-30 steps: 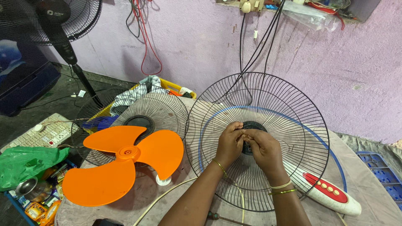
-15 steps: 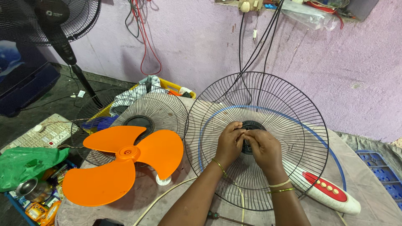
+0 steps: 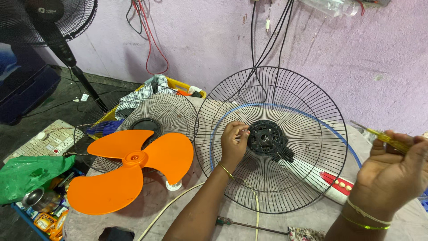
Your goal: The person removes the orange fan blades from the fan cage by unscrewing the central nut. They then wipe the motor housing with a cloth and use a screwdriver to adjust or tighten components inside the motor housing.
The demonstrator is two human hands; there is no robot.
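A round black wire fan guard [image 3: 294,89] lies tilted on the table, with a black hub [image 3: 266,138] at its centre. My left hand [image 3: 234,143] grips the guard's wires at the left edge of the hub, fingertips pinched together. My right hand [image 3: 392,176] is raised at the right, away from the guard, and holds a thin yellow-handled screwdriver [image 3: 384,138] that points up and left. Under the guard lies the white fan body with a red button panel [image 3: 338,183].
An orange three-blade fan propeller [image 3: 129,167] rests on a second wire guard [image 3: 160,111] to the left. A dark screwdriver [image 3: 249,224] and a white cable lie at the table's front. A green bag [image 3: 31,172], a yellow basket [image 3: 187,89] and a standing fan [image 3: 53,22] are on the left.
My right hand has left the hub and moved out to the right, and now holds the yellow screwdriver. My left hand stays at the hub.
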